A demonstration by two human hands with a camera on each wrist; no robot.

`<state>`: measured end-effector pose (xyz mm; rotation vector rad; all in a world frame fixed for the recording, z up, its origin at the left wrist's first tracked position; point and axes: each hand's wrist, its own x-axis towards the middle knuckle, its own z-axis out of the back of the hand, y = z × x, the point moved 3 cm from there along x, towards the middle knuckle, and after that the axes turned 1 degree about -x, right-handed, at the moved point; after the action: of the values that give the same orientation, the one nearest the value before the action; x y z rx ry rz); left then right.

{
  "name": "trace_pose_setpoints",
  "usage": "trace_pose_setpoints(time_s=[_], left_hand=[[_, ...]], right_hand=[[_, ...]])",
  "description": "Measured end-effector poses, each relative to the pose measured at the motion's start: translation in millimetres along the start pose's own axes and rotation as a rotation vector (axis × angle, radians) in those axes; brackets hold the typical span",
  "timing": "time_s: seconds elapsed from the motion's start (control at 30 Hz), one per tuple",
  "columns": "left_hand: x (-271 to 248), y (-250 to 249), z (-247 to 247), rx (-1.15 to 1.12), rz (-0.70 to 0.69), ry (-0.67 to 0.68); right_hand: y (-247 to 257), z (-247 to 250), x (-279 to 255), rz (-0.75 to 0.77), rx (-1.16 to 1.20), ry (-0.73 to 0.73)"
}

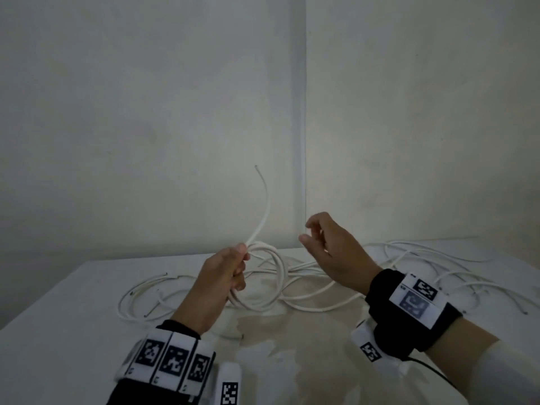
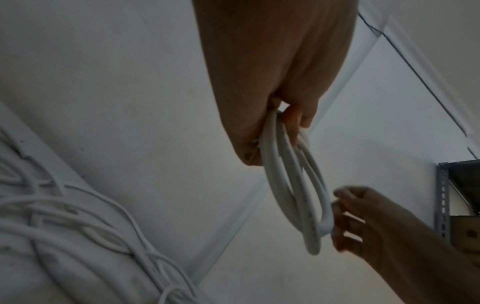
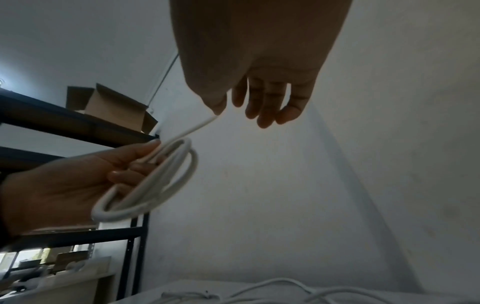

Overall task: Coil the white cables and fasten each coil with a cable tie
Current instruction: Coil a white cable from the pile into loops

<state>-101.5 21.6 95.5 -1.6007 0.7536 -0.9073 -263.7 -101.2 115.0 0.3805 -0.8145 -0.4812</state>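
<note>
Left hand [image 1: 223, 274] fingers pinching smooth round white cable coil [image 1: 263, 277], right hand [image 1: 336, 252] fingers loosely spread, loose cables [image 1: 409, 258] on table [image 1: 73, 317]

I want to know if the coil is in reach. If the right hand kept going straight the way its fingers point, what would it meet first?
Probably the coil held by the left hand; right hand looks empty, depth unclear.

The left hand [image 1: 223, 273] is raised in front of the body, fingers curled tight, thumb on top, gripping a coil [image 1: 263, 276]. The right hand [image 1: 333, 252] hovers just beside it, apart from it, palm turned inward, fingers [image 3: 262, 105] loosely bent and holding nothing. Both forearms angle in toward each other, wrists banded.
</note>
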Motion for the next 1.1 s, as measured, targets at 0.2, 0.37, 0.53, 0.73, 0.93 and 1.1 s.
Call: trace_pose_setpoints(time_s=[0.2,0.37,0.53,0.73,0.93,1.1], left_hand=[[-5,2,-10,0.130,0.011,0.034],[-6,-3,-15,0.130,0.009,0.096],[-6,-5,-15,-0.007,-0.017,0.130],[-2,-5,-16,-0.083,-0.035,0.098],[1,-4,-15,-0.003,-0.083,0.047],[3,0,-17,0.042,-0.108,0.028]], right_hand=[[13,-10,-4,0.195,-0.117,0.055],[10,-15,1,0.342,-0.250,-0.137],[7,-19,5,0.248,-0.108,-0.021],[13,-24,-1,-0.188,0.466,0.113],[25,-25,-8,-0.307,0.668,0.217],[22,-27,-8,-0.249,0.611,0.254]])
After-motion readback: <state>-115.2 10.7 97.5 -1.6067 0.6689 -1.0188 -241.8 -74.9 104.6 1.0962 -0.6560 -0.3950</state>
